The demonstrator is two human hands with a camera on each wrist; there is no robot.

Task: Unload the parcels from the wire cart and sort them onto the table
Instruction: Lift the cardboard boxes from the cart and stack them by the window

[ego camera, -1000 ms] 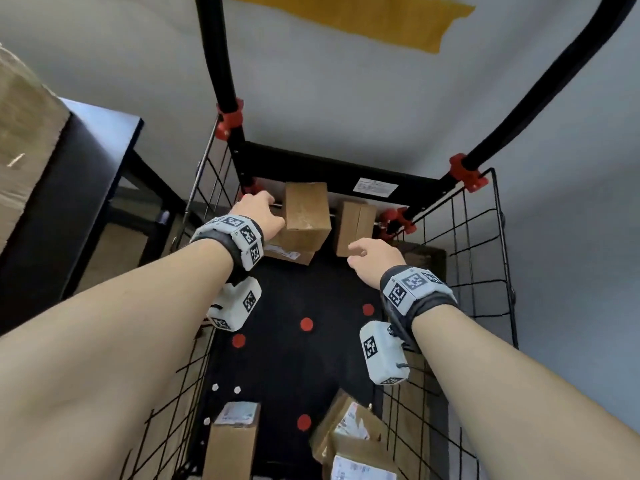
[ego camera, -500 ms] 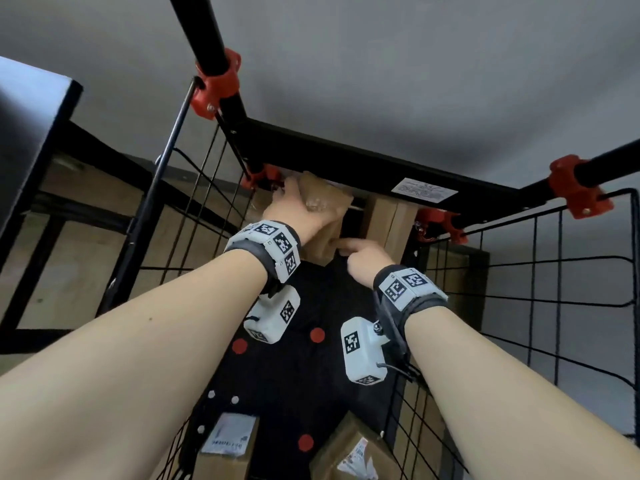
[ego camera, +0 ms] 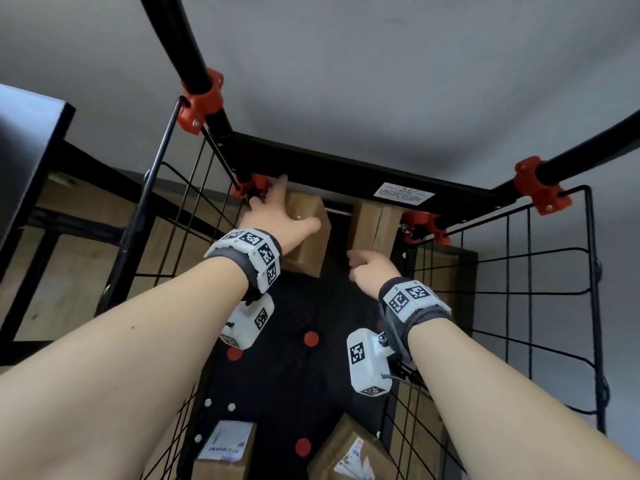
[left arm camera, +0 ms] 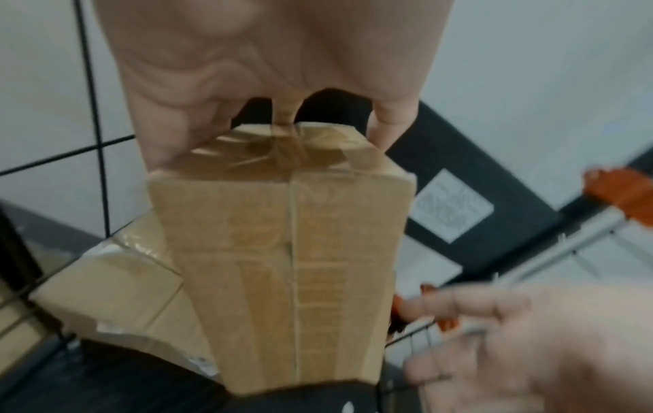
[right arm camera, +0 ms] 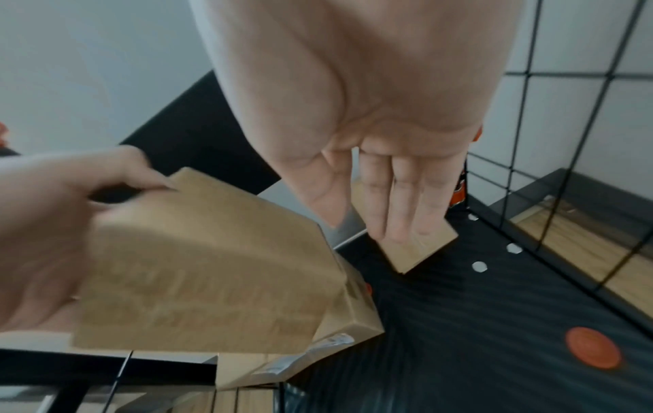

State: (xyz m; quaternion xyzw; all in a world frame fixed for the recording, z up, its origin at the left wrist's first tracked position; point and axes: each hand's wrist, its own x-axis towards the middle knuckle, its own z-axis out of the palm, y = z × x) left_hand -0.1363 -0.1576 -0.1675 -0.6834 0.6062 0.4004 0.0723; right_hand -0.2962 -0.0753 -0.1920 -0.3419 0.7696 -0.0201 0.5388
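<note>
Wire cart (ego camera: pixel 540 292): black mesh sides, black frame with red clamps (ego camera: pixel 540 190), black floor panel (ego camera: pixel 304 375) marked with red and white dots.

Left hand (ego camera: pixel 277 220): at 11 o'clock in the head view, fingers and thumb curled over the top end of a brown parcel (ego camera: pixel 308 244). The left wrist view shows this held parcel (left arm camera: pixel 282 279) taped along its seam, fingertips (left arm camera: pixel 381 131) hooked over its far edge. It sits tilted above a flatter parcel (left arm camera: pixel 116 293) lying at the far end of the cart floor.

Right hand (ego camera: pixel 372 271): at 1 o'clock, holding nothing. In the right wrist view its fingers (right arm camera: pixel 402 206) are straight and together, laid against the face of the upright parcel (right arm camera: pixel 420 246) standing at the far wall of the cart; in the head view this parcel (ego camera: pixel 374 226) stands just right of the held one.

Further stock: labelled parcel (ego camera: pixel 225 448) at 7 o'clock and a second labelled parcel (ego camera: pixel 349 452) at 6 o'clock, both on the near end of the cart floor.

Tabletop (ego camera: pixel 24 133): dark corner at 9 o'clock, outside the cart.
</note>
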